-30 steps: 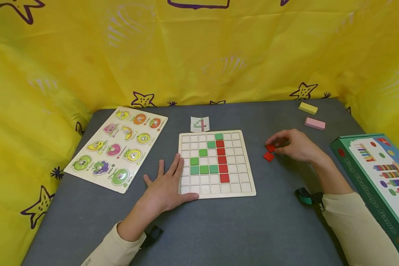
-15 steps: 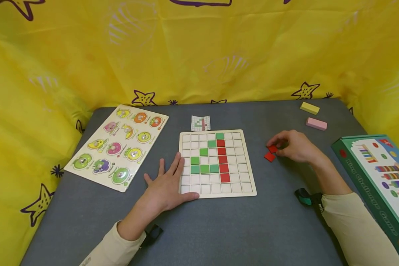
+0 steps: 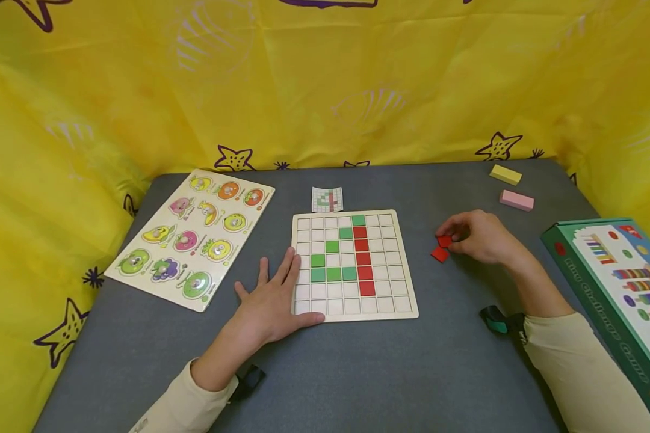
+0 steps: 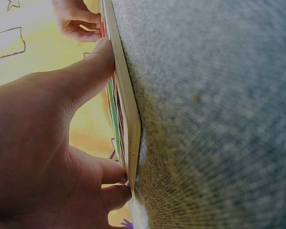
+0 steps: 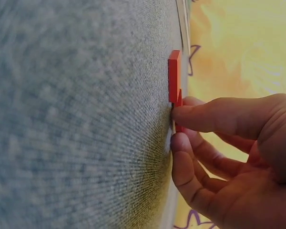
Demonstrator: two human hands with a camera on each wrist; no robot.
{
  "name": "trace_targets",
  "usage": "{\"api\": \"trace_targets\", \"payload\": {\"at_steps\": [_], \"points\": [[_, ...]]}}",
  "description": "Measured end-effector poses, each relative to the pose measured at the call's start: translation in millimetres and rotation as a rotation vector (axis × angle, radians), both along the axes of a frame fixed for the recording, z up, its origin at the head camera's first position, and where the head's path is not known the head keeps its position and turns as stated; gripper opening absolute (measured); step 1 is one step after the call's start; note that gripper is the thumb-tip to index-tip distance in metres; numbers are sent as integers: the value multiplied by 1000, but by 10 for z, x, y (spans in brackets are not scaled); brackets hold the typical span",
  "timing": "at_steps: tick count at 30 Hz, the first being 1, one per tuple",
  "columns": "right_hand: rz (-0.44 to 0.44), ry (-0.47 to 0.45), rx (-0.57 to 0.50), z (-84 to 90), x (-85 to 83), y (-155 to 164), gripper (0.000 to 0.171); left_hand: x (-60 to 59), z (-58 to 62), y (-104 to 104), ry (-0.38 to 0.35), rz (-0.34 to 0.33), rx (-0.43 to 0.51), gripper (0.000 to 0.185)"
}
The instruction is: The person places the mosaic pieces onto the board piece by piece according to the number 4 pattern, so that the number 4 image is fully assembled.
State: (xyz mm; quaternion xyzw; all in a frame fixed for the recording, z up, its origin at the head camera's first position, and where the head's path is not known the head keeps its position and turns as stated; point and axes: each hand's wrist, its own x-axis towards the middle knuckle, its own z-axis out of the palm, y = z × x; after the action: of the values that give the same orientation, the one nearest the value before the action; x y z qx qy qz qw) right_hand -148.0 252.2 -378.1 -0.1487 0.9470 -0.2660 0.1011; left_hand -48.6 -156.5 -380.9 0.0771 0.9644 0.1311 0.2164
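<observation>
Across the left edge and near-left corner of the wooden grid board rests my left hand, fingers spread and straight. The board carries several green tiles in a stepped shape and a column of red tiles. To the right of the board, my right hand pinches a red square tile between thumb and fingers at the tabletop. A second red tile lies against it on the near side, and shows edge-on in the right wrist view as a red tile.
A small pattern card lies just beyond the board. The fruit puzzle board is at the left. Yellow and pink blocks sit at the back right, beyond a green game box. Yellow cloth encloses the table.
The view has shifted very slightly. Both hands keep their places, the right one still at the red tiles.
</observation>
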Motion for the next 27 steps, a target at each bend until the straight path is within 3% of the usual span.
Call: {"api": "trace_targets", "payload": {"at_steps": [14, 27], "points": [[-80, -39, -65, 114, 66, -57, 25, -16, 13, 1, -7, -1, 0, 121], [-80, -74, -90, 232, 181, -277, 25, -13, 14, -7, -6, 2, 10, 120]]}}
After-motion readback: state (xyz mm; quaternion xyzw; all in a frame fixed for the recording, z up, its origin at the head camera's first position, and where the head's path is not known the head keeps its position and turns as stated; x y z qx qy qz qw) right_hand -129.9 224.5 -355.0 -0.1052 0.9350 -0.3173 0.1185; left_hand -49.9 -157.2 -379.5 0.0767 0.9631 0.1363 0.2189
